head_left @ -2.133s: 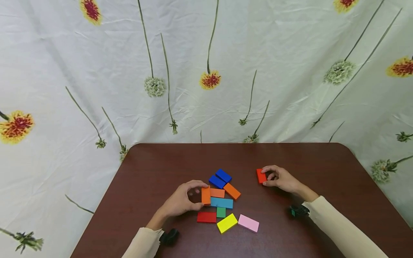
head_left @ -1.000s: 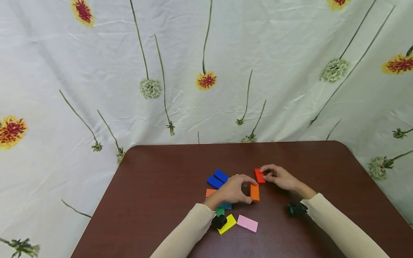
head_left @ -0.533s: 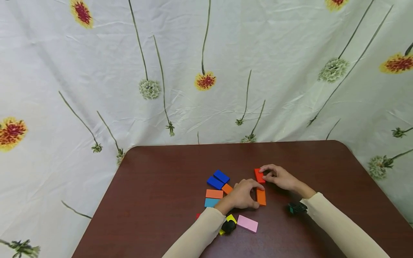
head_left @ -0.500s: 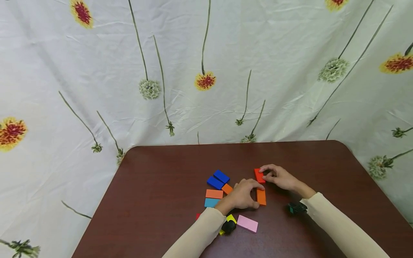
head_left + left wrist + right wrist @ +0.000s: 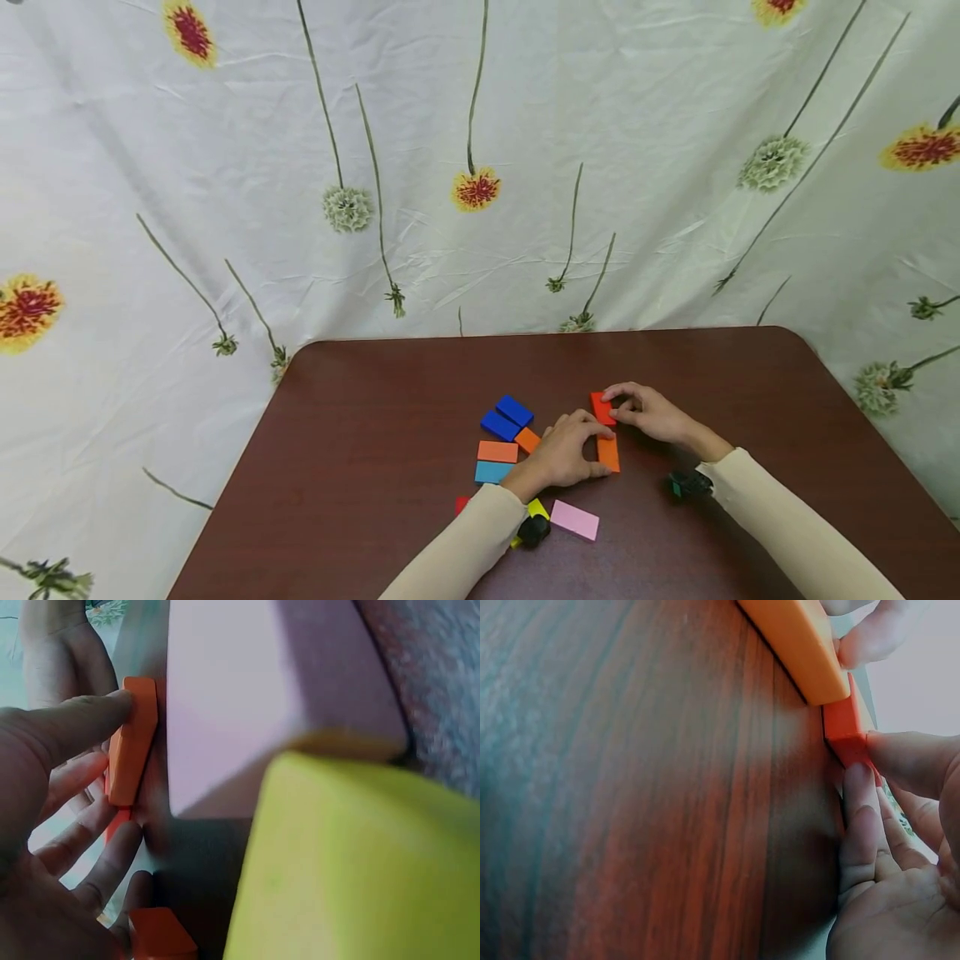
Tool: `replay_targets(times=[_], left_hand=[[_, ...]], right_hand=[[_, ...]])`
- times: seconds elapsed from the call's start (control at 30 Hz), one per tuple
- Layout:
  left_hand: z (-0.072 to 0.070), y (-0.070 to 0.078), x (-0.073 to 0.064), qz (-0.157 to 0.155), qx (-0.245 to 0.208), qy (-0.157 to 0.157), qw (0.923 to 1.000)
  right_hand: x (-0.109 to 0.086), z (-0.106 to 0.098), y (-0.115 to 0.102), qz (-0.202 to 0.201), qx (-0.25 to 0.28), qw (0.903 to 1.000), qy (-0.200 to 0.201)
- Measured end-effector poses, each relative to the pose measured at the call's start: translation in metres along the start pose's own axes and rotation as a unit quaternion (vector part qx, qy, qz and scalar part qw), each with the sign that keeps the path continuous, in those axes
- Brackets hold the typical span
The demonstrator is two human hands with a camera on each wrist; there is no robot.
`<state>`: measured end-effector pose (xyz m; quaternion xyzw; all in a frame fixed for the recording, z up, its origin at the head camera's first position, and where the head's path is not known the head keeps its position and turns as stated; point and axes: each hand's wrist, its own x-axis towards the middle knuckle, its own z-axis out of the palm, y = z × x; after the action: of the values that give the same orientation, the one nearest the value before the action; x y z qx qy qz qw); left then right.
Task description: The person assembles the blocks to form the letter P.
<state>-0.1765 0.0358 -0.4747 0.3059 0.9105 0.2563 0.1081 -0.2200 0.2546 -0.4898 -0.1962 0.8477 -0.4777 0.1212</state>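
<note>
My left hand (image 5: 562, 450) pinches an orange rectangular block (image 5: 608, 454) between thumb and fingers, low on the brown table. The far end of this orange block meets the near end of a red block (image 5: 601, 408), roughly in line with it. My right hand (image 5: 652, 414) holds the red block at its right side. In the right wrist view, the thumb and a fingertip are on the red block (image 5: 845, 731), with the orange block (image 5: 802, 645) right at its end. The left wrist view shows the left thumb on top of the orange block (image 5: 135, 742).
Left of the hands lie two blue blocks (image 5: 500, 425), a second orange block (image 5: 528, 439), a salmon-orange block (image 5: 498, 451) and a light blue block (image 5: 492, 472). The left forearm partly covers a red block (image 5: 461, 503) and a yellow block (image 5: 537, 508). A pink block (image 5: 575, 520) lies nearer.
My left hand has carried the orange block rightward from the pile, then pushed it away from me up to the red block. My right hand has stayed at the red block.
</note>
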Motion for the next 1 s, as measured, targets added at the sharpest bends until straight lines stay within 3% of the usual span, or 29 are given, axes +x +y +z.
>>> replay_targets(times=[0.47,1.0], left_hand=[[0.0036,0.0021,0.0028,-0.009,0.026,0.034,0.999],[0.0032,0.0019,0.0029,-0.007,0.042,0.029,0.9986]], right_hand=[[-0.0012,-0.0001,-0.0047,0.002,0.007,1.0,-0.005],[-0.0013,0.0019,-0.0031,0.001,0.003,1.0,-0.002]])
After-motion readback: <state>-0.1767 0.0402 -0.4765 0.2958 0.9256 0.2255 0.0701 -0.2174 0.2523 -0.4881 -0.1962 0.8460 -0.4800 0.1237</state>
